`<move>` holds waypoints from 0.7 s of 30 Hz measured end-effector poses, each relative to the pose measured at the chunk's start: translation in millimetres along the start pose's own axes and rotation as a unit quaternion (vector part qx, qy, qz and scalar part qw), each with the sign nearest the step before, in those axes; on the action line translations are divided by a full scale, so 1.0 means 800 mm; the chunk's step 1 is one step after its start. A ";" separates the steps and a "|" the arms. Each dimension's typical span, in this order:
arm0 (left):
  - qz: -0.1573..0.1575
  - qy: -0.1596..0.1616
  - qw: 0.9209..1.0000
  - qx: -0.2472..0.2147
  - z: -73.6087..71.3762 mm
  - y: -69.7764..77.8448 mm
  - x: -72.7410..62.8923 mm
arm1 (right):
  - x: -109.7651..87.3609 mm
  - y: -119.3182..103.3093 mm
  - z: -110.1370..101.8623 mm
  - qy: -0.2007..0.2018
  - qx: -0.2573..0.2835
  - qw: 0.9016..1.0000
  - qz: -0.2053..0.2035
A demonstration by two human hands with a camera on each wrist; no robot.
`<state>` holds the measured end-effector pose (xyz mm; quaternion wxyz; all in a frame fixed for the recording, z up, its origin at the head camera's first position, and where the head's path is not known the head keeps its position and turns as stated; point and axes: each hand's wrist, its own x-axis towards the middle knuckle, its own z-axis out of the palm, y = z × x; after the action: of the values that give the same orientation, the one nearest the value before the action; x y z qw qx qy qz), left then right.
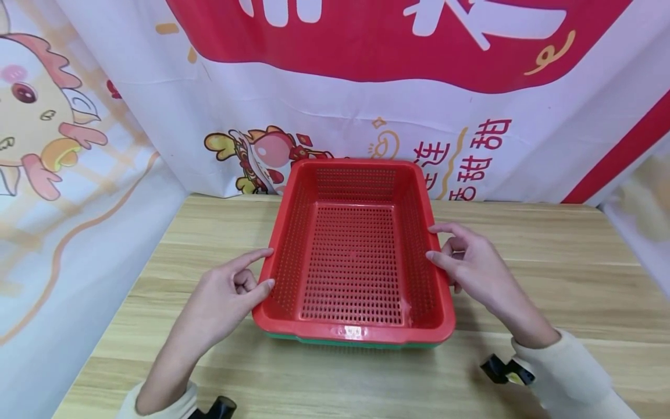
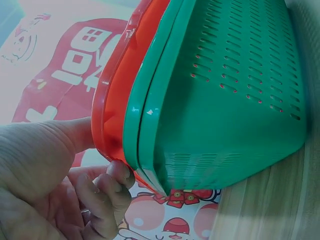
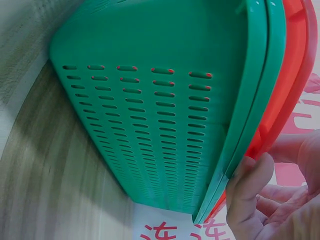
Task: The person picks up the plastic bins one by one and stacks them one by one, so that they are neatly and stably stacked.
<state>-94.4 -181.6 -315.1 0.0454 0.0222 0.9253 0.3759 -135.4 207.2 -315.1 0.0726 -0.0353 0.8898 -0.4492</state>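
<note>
A red rectangular plastic basket [image 1: 353, 329] with a perforated floor and walls sits nested on top of a green stack. Two green rims show in both wrist views, above a green basket's slotted wall [image 2: 190, 130]. My left hand [image 1: 222, 302] pinches the red rim at its left side, the thumb over the edge and curled fingers below. On the opposite side, my right hand [image 1: 473, 265] grips the red rim the same way, its fingertips [image 3: 260, 172] under the lip beside the green rims.
The stack stands on a wood-grain table [image 1: 549, 273]. A printed red and white cloth [image 1: 356, 99] hangs right behind the basket's far end, and another patterned cloth [image 1: 89, 233] borders the table on the left.
</note>
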 end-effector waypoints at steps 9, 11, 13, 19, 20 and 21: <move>0.008 -0.001 1.000 0.012 0.003 -0.003 0.001 | 0.003 0.001 0.003 0.006 -0.015 1.000 0.001; 0.006 -0.002 1.000 0.014 0.002 -0.003 0.001 | 0.003 0.000 0.003 0.007 -0.016 1.000 -0.001; 0.002 -0.004 1.000 0.016 0.002 -0.003 0.001 | 0.003 0.000 0.004 0.008 -0.017 1.000 -0.007; 0.000 -0.004 1.000 0.017 0.002 -0.004 0.001 | 0.003 0.002 0.005 0.011 -0.026 1.000 -0.009; 0.001 -0.004 1.000 0.017 0.002 -0.004 0.001 | 0.003 0.002 0.006 0.011 -0.027 1.000 -0.009; 0.001 -0.003 1.000 0.018 0.002 -0.004 0.001 | 0.003 0.002 0.006 0.011 -0.028 0.999 -0.009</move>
<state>-94.7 -182.8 -319.0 0.0476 0.0250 0.9318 0.3589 -137.3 203.9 -319.2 0.0575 -0.0407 0.9025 -0.4248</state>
